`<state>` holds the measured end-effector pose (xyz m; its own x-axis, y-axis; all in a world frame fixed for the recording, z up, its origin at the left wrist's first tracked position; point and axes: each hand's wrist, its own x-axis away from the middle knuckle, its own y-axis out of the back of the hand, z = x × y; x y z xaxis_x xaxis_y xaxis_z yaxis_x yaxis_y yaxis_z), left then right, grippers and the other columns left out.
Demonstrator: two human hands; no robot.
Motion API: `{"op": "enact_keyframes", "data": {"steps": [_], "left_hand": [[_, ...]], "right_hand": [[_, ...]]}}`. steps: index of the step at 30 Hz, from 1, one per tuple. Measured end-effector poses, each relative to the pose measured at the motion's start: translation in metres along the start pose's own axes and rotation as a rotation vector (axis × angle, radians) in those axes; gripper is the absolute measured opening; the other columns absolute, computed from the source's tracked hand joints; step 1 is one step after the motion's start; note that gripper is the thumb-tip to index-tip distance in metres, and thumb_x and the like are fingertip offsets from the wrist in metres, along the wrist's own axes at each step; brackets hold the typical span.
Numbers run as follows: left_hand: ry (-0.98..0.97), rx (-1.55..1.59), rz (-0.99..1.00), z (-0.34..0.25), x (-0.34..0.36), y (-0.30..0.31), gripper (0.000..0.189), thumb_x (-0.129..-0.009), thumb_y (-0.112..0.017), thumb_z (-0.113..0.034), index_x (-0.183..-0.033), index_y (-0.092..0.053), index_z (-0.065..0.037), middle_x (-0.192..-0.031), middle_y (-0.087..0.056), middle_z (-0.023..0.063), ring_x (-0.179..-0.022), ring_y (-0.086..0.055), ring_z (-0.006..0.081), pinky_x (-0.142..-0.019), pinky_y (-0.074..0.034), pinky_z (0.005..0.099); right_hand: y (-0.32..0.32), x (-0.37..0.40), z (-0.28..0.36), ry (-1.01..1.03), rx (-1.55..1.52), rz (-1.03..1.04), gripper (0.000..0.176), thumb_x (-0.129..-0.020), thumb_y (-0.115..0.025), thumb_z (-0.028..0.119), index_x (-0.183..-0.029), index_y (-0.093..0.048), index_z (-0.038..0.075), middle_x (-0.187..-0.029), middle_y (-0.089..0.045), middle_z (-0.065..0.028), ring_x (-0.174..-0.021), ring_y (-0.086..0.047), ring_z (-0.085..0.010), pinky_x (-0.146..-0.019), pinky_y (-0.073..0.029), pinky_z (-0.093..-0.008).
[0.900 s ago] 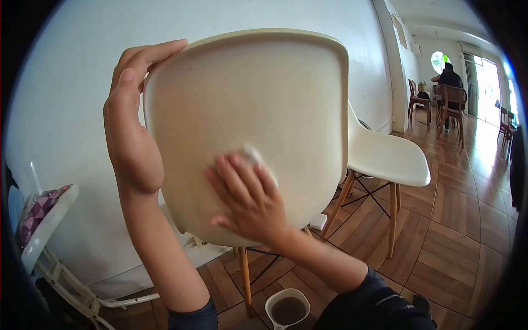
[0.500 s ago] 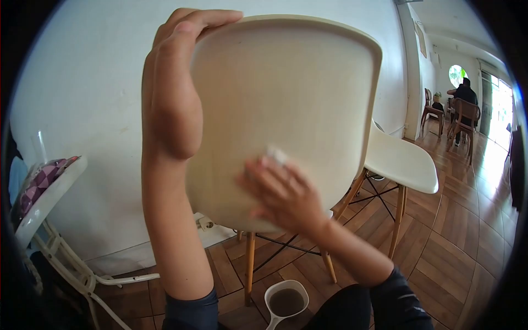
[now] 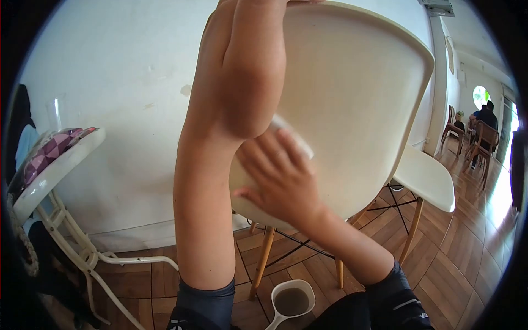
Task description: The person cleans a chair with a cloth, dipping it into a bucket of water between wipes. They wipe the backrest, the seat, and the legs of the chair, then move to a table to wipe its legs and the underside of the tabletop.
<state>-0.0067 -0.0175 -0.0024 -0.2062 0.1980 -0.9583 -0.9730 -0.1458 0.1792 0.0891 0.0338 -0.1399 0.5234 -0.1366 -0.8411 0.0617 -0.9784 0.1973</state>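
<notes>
The large cream chair back (image 3: 357, 93) fills the middle of the head view, tilted, with wooden legs below it. My left hand (image 3: 245, 60) reaches up along its left side, with fingertips just showing over the top rim at the frame's upper edge. Most of those fingers are cut off or hidden. My right hand (image 3: 283, 176), slightly blurred, presses a small white pad (image 3: 301, 144) against the lower left of the chair back. Its fingers lie over the pad, and my left hand's heel overlaps it in this view.
A white dipper (image 3: 276, 316) of murky liquid stands on the wooden floor by my legs. To the left, a white folding chair (image 3: 60, 173) bears a purple patterned item (image 3: 58, 148) and a clear cup (image 3: 55, 114). Behind right is another cream chair (image 3: 426, 176); a person (image 3: 487, 118) sits farther off.
My view has shifted, so the chair sits farther right and higher. My right hand has slid the white pad left across the chair back, close to my left hand.
</notes>
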Motion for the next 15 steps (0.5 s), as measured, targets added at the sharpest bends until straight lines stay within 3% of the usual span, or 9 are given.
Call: {"op": "enact_keyframes", "data": {"steps": [2, 5, 6, 8, 9, 12, 13, 15], "left_hand": [[0.148, 0.222, -0.018, 0.000, -0.001, 0.000, 0.060, -0.088, -0.019, -0.033, -0.095, -0.058, 0.011, -0.082, -0.056, 0.0159, -0.080, -0.055, 0.0241, -0.075, -0.045, 0.0342], [0.254, 0.047, -0.130, -0.021, -0.004, -0.016, 0.058, -0.089, -0.019, -0.031, -0.095, -0.059, 0.010, -0.082, -0.057, 0.0165, -0.079, -0.056, 0.0245, -0.074, -0.045, 0.0339], [0.258, 0.043, -0.123, -0.016, -0.003, -0.010, 0.058, -0.089, -0.019, -0.031, -0.095, -0.059, 0.010, -0.082, -0.057, 0.0165, -0.079, -0.056, 0.0245, -0.074, -0.045, 0.0339], [-0.066, 0.010, 0.092, 0.001, -0.003, 0.009, 0.055, -0.092, -0.019, -0.029, -0.097, -0.058, 0.009, -0.082, -0.057, 0.0172, -0.081, -0.055, 0.0252, -0.074, -0.044, 0.0338], [0.115, -0.035, 0.101, -0.004, -0.007, 0.008, 0.052, -0.093, -0.020, -0.027, -0.099, -0.058, 0.009, -0.083, -0.056, 0.0179, -0.082, -0.054, 0.0256, -0.074, -0.044, 0.0336], [0.039, -0.019, 0.068, 0.003, -0.006, 0.007, 0.051, -0.093, -0.020, -0.025, -0.100, -0.057, 0.009, -0.086, -0.056, 0.0178, -0.083, -0.053, 0.0254, -0.077, -0.043, 0.0335], [-0.038, -0.025, 0.124, 0.006, -0.005, 0.014, 0.051, -0.093, -0.019, -0.024, -0.101, -0.057, 0.009, -0.088, -0.056, 0.0181, -0.086, -0.053, 0.0260, -0.081, -0.042, 0.0343], [-0.081, -0.031, 0.101, 0.010, -0.004, 0.016, 0.051, -0.093, -0.018, -0.024, -0.101, -0.056, 0.009, -0.089, -0.056, 0.0181, -0.087, -0.052, 0.0267, -0.082, -0.041, 0.0345]], "right_hand": [[-0.010, 0.015, 0.019, 0.064, 0.009, 0.076, 0.076, -0.083, -0.032, 0.062, -0.135, -0.038, 0.006, -0.141, -0.036, -0.0069, -0.135, -0.025, -0.0201, -0.113, -0.011, -0.0392], [-0.024, 0.046, 0.044, 0.230, 0.088, 0.183, 0.080, -0.081, -0.038, 0.063, -0.136, -0.036, 0.005, -0.143, -0.032, -0.0077, -0.136, -0.021, -0.0203, -0.113, -0.009, -0.0389], [-0.029, 0.053, 0.048, 0.337, 0.157, 0.214, 0.082, -0.080, -0.040, 0.063, -0.137, -0.035, 0.004, -0.144, -0.030, -0.0079, -0.137, -0.019, -0.0205, -0.114, -0.009, -0.0390], [-0.036, 0.060, 0.048, 0.389, 0.207, 0.192, 0.082, -0.078, -0.042, 0.063, -0.136, -0.036, 0.006, -0.144, -0.031, -0.0061, -0.136, -0.021, -0.0194, -0.113, -0.009, -0.0385], [-0.033, 0.059, 0.046, 0.443, 0.266, 0.174, 0.082, -0.076, -0.044, 0.063, -0.136, -0.037, 0.008, -0.143, -0.032, -0.0044, -0.135, -0.023, -0.0182, -0.113, -0.010, -0.0381], [-0.023, 0.047, 0.027, 0.413, 0.090, 0.171, 0.077, -0.078, -0.047, 0.058, -0.136, -0.037, 0.008, -0.142, -0.034, -0.0055, -0.135, -0.024, -0.0184, -0.113, -0.010, -0.0381], [-0.014, 0.033, 0.016, 0.370, 0.078, 0.151, 0.066, -0.081, -0.050, 0.051, -0.133, -0.042, 0.010, -0.138, -0.039, -0.0059, -0.133, -0.028, -0.0195, -0.112, -0.016, -0.0388], [-0.002, -0.001, -0.013, 0.169, -0.025, 0.103, 0.065, -0.084, -0.046, 0.051, -0.136, -0.039, 0.012, -0.145, -0.031, -0.0046, -0.136, -0.022, -0.0173, -0.113, -0.009, -0.0374]]}}
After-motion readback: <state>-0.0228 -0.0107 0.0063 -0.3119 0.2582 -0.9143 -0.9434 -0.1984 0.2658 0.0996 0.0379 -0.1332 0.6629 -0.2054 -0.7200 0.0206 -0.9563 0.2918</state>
